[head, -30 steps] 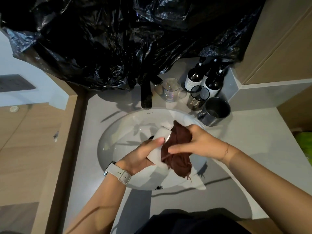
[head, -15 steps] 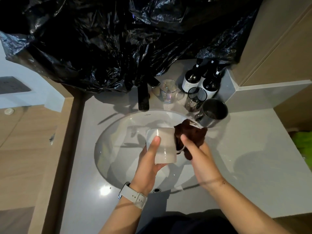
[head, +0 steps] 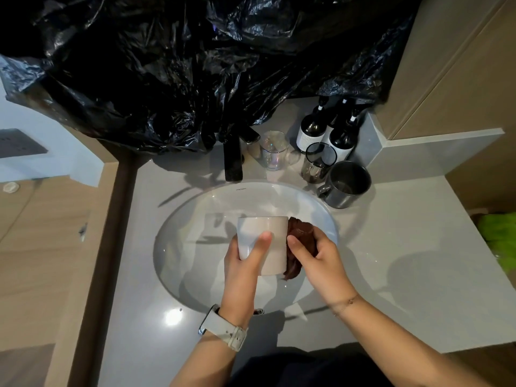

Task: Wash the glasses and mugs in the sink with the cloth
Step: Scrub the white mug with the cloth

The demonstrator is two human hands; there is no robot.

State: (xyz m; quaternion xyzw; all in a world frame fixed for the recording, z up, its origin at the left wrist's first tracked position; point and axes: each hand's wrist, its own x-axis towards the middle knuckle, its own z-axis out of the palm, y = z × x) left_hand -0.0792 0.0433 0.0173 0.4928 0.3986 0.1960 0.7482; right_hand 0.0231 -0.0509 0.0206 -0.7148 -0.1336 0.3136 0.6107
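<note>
While the left hand (head: 245,263) grips the white mug (head: 264,241) over the sink (head: 178,241) — right hand (head: 321,261) fingers clutch the cloth (head: 300,233)

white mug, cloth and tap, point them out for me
white mug (head: 272,233), head view, on its side wall
cloth (head: 300,229), head view, on its upper folds
tap (head: 232,160), head view, on its spout

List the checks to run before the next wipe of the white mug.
1. Left hand grips the white mug: ok.
2. Right hand holds the brown cloth against the mug's side: ok.
3. Mug is held over the sink: ok.
4. Water running from the faucet: none seen, not ok.
5. Mug's inside clean: cannot tell.
6. Clear glass mug, dark glass and grey mug stand clear on the counter: ok.
</note>
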